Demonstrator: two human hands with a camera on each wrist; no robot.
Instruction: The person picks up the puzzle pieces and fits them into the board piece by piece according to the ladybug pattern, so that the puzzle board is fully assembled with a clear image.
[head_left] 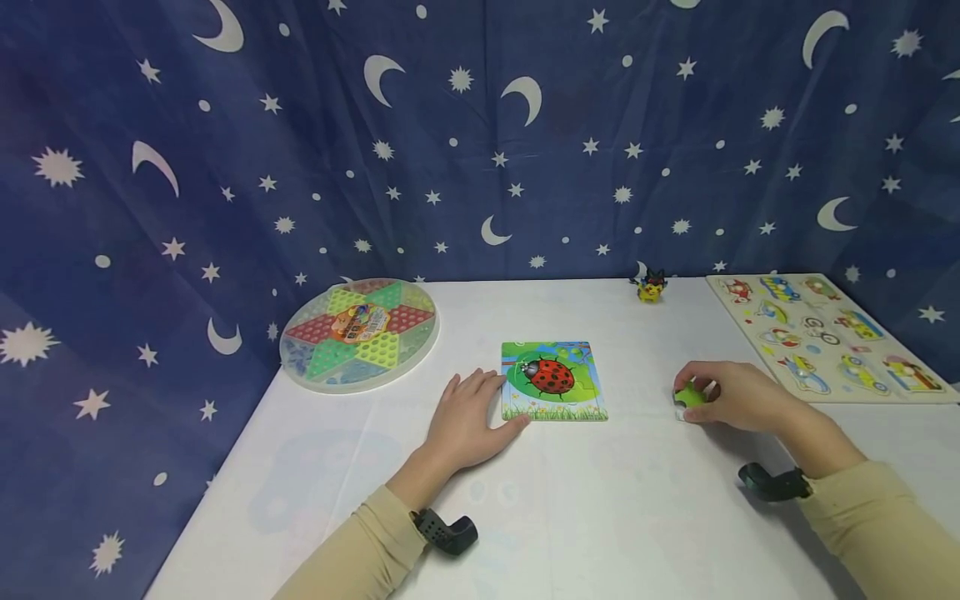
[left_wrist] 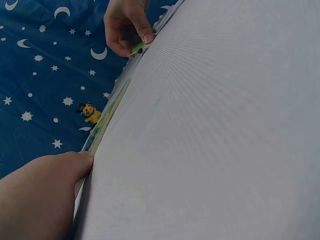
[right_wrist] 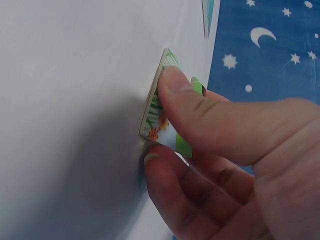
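Near the middle of the white table lies a square ladybug puzzle (head_left: 551, 379), a red spotted beetle on green leaves. My left hand (head_left: 467, 421) rests beside it, fingers stretched, with the fingertips at its left edge and the thumb at its lower left corner. The left wrist view shows the puzzle almost edge-on by the left thumb (left_wrist: 77, 160). To the right, my right hand (head_left: 731, 398) pinches a puzzle piece (right_wrist: 159, 122) between thumb and fingers. The piece carries grass, small orange flowers and bright green; the fingers cover part of it.
At the back left lies a round Chinese checkers board (head_left: 352, 367). A wooden peg-style picture board (head_left: 832, 333) lies at the back right. A small yellow figurine (head_left: 651, 287) stands by the blue moon-and-star curtain (head_left: 480, 150) at the table's far edge.
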